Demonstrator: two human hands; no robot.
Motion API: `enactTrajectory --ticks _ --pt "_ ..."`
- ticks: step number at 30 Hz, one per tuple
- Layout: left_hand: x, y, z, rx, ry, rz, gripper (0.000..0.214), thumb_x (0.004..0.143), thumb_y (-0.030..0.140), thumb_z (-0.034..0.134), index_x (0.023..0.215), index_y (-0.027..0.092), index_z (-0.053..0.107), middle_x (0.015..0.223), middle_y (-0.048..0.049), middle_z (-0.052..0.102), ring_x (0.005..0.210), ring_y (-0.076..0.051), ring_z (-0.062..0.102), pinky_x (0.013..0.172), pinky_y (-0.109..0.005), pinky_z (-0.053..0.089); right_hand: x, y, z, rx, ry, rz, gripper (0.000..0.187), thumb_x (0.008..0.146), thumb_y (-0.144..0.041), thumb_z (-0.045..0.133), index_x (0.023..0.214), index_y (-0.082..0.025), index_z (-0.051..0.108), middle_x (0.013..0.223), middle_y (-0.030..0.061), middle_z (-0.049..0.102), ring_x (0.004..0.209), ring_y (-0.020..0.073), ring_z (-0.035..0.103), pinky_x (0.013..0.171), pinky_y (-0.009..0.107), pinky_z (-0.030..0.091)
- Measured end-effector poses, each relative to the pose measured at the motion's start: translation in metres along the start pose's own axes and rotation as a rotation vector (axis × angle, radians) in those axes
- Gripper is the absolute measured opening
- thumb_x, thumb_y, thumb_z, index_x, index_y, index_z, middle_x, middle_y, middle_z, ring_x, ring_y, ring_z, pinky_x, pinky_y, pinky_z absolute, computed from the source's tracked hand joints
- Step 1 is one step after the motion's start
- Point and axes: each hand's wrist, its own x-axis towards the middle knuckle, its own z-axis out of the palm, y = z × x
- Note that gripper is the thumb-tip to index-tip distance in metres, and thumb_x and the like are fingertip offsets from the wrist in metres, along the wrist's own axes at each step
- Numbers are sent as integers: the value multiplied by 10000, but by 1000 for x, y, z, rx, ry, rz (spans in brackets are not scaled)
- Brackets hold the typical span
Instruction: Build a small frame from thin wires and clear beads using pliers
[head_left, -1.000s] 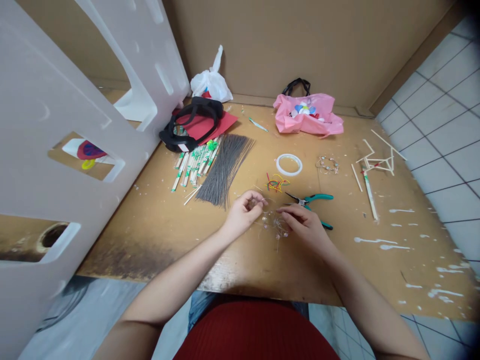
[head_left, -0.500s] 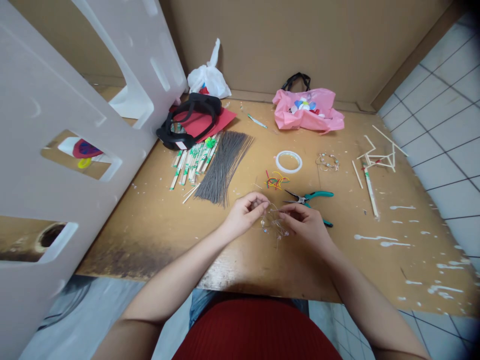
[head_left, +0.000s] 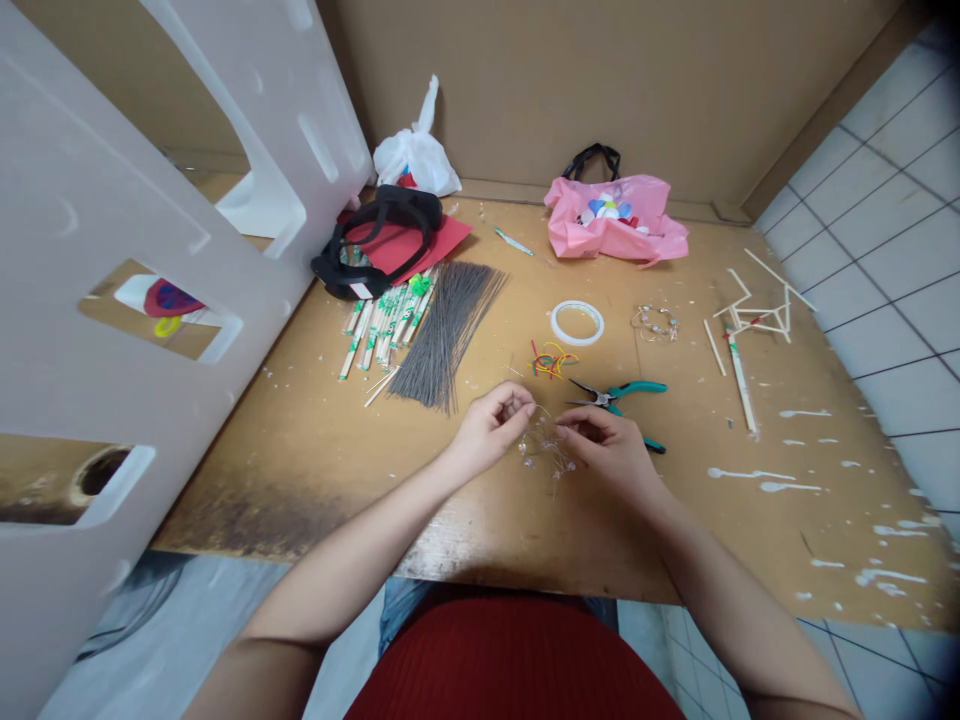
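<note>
Between my two hands hangs a thin beaded wire [head_left: 546, 455] with small clear beads and several loose ends. My left hand [head_left: 496, 425] pinches it between thumb and fingertips on the left side. On the other side, my right hand [head_left: 607, 440] pinches the wire with thumb and forefinger. Just behind my right hand lie teal-handled pliers [head_left: 636, 388], jaws pointing left, one handle partly hidden by the hand. Short red, yellow and green strands [head_left: 553, 360] lie beyond my fingertips. A second beaded wire loop [head_left: 657, 323] rests farther back to the right.
A bundle of grey wires [head_left: 446, 335], wrapped chopsticks [head_left: 382, 325] and a black headset [head_left: 379, 240] lie left. A tape roll [head_left: 577, 323] and pink bag [head_left: 619, 220] stand beyond my hands. A stick frame [head_left: 757, 320] lies right. A white plastic panel [head_left: 225, 400] borders the left.
Both hands keep their pinch on the beaded wire and have shifted only very slightly. The hanging beads have moved a little. Nothing else on the table has moved.
</note>
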Motion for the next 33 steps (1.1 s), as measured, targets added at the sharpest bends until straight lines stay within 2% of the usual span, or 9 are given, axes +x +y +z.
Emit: enactTrajectory --ticks 9,21,24,28,33 --pt "2 1 -2 60 -63 -18 200 811 340 540 821 143 576 619 32 474 559 -79 408 547 -207 326 0 4 1 -36 5 -11 204 747 -376 628 808 -190 681 659 21 628 550 126 521 482 248 413" --pt "1 -1 -3 103 -96 4 204 843 345 490 840 147 538 638 25 485 587 -96 438 570 -218 338 -1 3 1 -32 29 -7 212 753 -375 617 797 -173 663 640 18 616 522 113 507 445 226 407" --pt "2 -1 -4 55 -96 -12 217 841 362 500 842 148 531 650 22 490 602 -98 444 585 -221 341 0 5 1 18 26 11 210 747 -386 621 790 -181 641 650 11 610 511 109 505 438 225 406" --pt "6 -3 -5 -115 -110 -68 265 808 411 556 806 147 525 643 25 502 610 -91 448 612 -221 348 1 9 1 74 30 42 197 744 -385 619 791 -194 604 630 -8 584 478 103 490 428 230 413" --pt "7 -6 -3 -302 -84 -157 314 746 437 636 760 135 549 623 22 536 603 -83 471 645 -224 365 1 12 1 51 -9 14 147 746 -339 603 767 -195 584 656 -6 591 494 102 507 455 234 431"
